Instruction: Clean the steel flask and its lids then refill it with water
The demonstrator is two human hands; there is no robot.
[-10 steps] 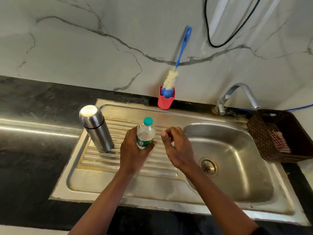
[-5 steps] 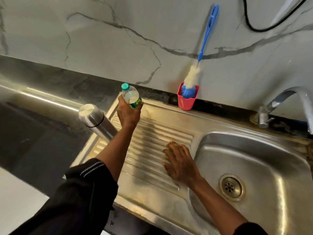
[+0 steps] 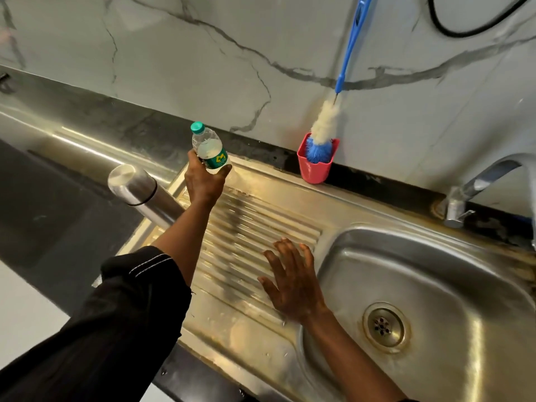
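Since half a second ago little has shifted: the left hand [image 3: 204,181] still holds the bottle [image 3: 208,149] up over the far-left corner of the sink [image 3: 342,198], and the right hand [image 3: 293,281] stays spread flat on the ribbed drainboard [image 3: 246,227]. Fingers wrap the bottle's lower half, hiding part of a green label with a yellow logo too small to read; its cap is teal. The flask [image 3: 142,190] stands lidded at the drainboard's left edge, just beside the left forearm, while the basin [image 3: 435,285] to the right lies open and a brush [image 3: 327,126] sits in a red cup [image 3: 316,166] by the wall.
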